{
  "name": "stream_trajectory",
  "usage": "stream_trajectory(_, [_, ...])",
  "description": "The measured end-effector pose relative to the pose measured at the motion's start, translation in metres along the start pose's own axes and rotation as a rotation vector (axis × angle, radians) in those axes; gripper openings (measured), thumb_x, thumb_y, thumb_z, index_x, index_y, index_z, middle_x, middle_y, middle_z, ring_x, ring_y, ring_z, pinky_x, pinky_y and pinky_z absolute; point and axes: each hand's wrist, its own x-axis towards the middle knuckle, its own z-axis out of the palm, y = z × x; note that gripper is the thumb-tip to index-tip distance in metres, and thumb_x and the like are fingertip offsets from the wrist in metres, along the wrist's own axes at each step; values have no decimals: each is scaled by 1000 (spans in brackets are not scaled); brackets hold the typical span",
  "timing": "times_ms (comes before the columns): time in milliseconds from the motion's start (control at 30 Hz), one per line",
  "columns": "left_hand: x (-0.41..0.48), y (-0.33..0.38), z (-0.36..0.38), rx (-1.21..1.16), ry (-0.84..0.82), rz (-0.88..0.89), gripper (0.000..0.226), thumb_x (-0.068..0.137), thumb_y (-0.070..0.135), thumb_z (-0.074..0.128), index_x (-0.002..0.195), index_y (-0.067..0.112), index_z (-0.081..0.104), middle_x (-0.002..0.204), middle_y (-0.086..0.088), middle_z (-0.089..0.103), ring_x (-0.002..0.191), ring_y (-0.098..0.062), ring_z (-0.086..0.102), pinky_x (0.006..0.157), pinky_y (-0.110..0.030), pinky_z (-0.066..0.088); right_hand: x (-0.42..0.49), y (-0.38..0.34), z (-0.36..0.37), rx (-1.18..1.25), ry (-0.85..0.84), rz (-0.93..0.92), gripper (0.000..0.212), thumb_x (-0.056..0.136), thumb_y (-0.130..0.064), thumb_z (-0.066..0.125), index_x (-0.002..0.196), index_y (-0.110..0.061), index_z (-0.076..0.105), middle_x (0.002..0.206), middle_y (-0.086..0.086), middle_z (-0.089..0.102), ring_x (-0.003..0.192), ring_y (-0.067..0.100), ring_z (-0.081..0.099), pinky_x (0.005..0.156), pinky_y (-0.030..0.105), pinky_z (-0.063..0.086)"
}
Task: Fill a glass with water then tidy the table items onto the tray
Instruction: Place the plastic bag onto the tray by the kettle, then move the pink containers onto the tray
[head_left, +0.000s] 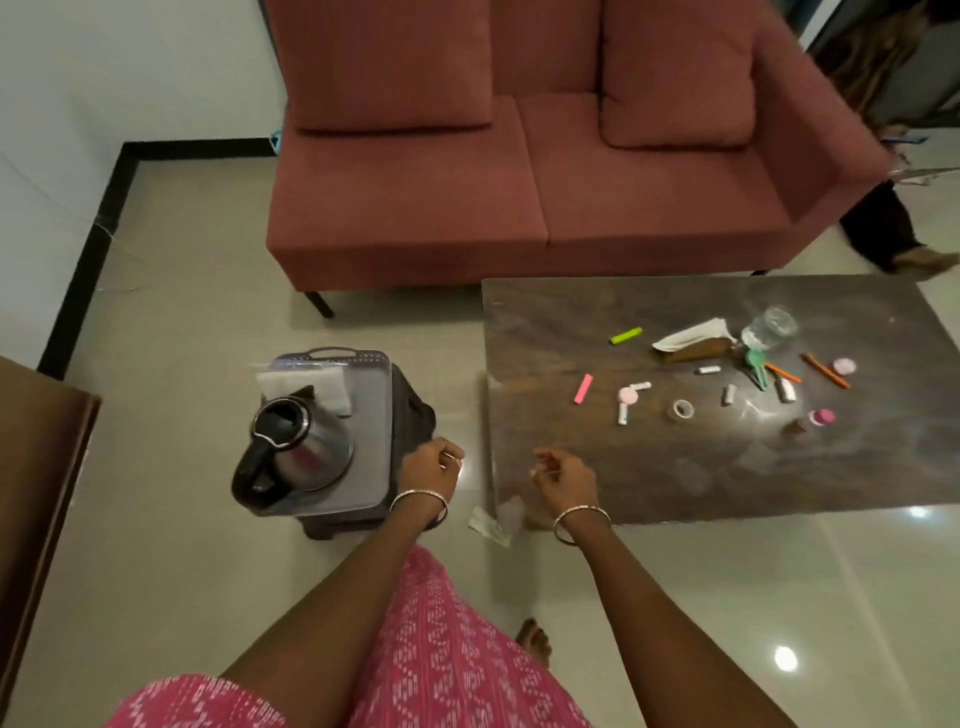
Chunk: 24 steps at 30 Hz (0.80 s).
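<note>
A grey tray (371, 410) sits on a dark stool at the left, carrying a steel kettle (296, 447) with a black handle and a folded white cloth (332, 387). A clear glass (769, 327) lies tipped at the far right of the dark coffee table (727, 467). Scattered on the table are a green marker (626, 335), a pink strip (583, 388), a tape roll (681, 409), several small white tubes and orange pens. My left hand (428, 467) hovers by the tray's right edge, fingers loosely curled, holding nothing. My right hand (563, 475) hangs over the table's near left corner, also holding nothing.
A red sofa (519, 171) stands behind the table and stool. A brown wooden piece of furniture (36, 467) is at the left edge. A crumpled paper (491, 525) lies on the tiled floor by the table corner. Another person's legs (893, 234) show at the far right.
</note>
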Motion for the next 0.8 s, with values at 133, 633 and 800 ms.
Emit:
stream_trajectory(133, [-31,33,63,-11,-72,19,21,82,-3,55,87,8,72,82,-13,73,79,-30,69,80,-40,56,-16,61,-55,17,77,43,26,86,-5,63,109,-11,74,97,13,76,92,29,71,91,34,53])
stream_trajectory(633, [-31,143,205,83,-179,85,16,83,11,60,87,22,71,80,-4,74,79,-20,70,79,-30,55,8,173,-192,187,242,202,25,84,-4,62,104,-15,74,100,16,75,98,36,68,91,41,53])
stream_trajectory(800, [0,158,248,87,-175,-4,18,83,10,58,82,23,70,80,-4,73,80,-22,70,81,-33,55,50,198,-219,170,230,247,23,84,-6,64,102,-15,76,99,15,75,97,35,69,91,42,54])
